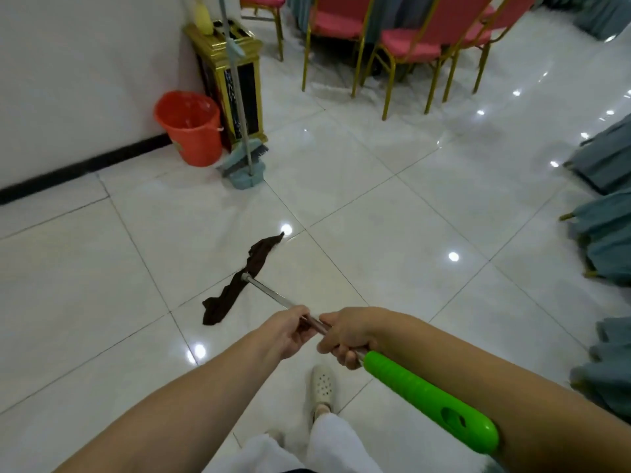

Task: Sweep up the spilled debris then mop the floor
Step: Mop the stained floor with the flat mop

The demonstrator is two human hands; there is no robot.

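Both my hands grip a mop by its metal shaft (273,295). My left hand (290,331) holds the shaft further down, and my right hand (348,336) holds it just above the green plastic handle (430,397), which runs back under my right forearm. The mop's dark brown cloth head (239,281) lies flat on the glossy white tile floor (392,216) ahead of me. A grey-blue broom and dustpan (244,165) stand upright against a gold-trimmed bin by the wall. I see no debris on the tiles.
An orange bucket (191,126) sits at the wall beside the gold-trimmed bin (228,76). Pink chairs with gold legs (403,46) stand at the back. Blue-grey draped chairs (604,233) line the right edge. My white shoe (322,387) is below the hands.
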